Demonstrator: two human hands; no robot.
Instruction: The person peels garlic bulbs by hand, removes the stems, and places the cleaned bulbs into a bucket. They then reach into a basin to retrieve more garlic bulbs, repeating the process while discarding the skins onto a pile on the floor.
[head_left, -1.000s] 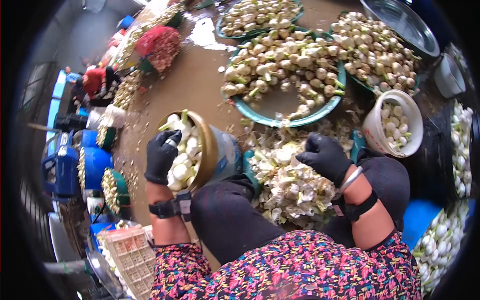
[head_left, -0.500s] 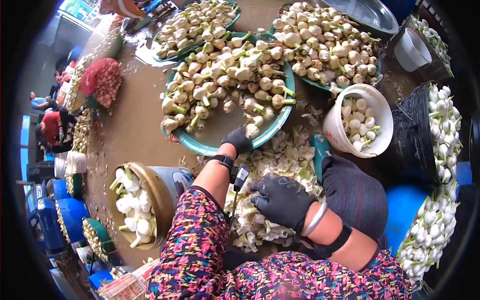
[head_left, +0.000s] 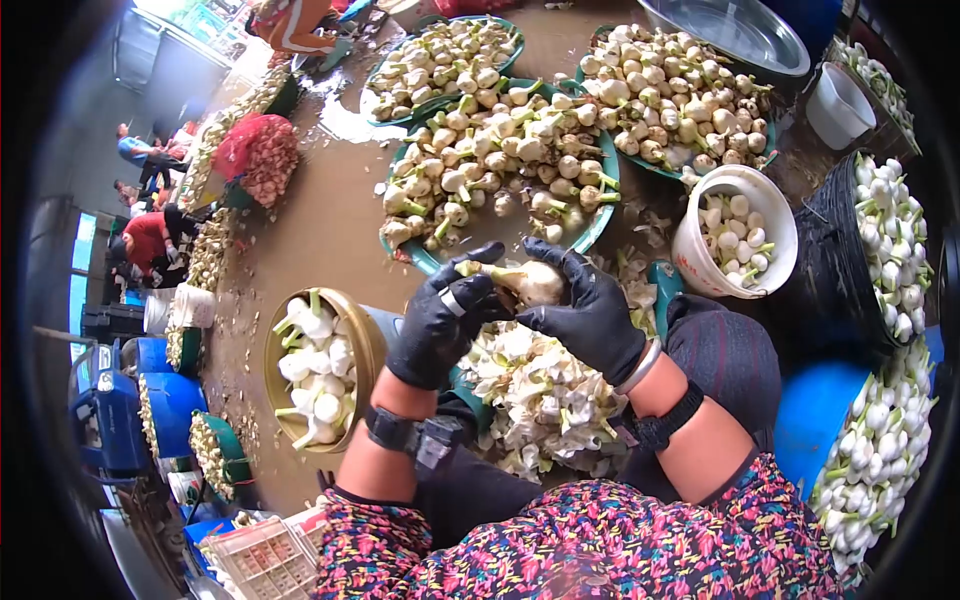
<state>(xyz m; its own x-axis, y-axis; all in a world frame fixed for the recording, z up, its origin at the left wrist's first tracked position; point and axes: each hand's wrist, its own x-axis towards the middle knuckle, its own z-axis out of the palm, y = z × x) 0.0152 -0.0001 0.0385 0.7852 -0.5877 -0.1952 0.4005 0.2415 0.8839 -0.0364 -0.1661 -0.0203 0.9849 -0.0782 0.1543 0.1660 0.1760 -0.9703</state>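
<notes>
A garlic bulb (head_left: 538, 284) with a stubby stem is held between my two black-gloved hands, above a heap of garlic skins (head_left: 545, 395). The fingers of my left hand (head_left: 435, 325) are curled at its stem end, and a pale band (head_left: 452, 302) circles one finger. My right hand (head_left: 592, 312) grips the round end between thumb and fingers. Just beyond my hands, a green tub (head_left: 602, 228) holds many unpeeled garlic bulbs (head_left: 500, 150), with part of its near floor bare. Whether my left hand holds a small tool is hidden.
To the left stands a gold-rimmed bucket (head_left: 370, 375) of peeled white garlic. At right are a white bucket (head_left: 690, 245) with bulbs and a black container (head_left: 825, 250) piled with white garlic. More garlic tubs lie ahead. A person in red (head_left: 147, 240) bends at far left.
My left hand has come back from the green tub with a garlic bulb. My right hand has moved up and now grips the bulb too. The view has shifted left.
</notes>
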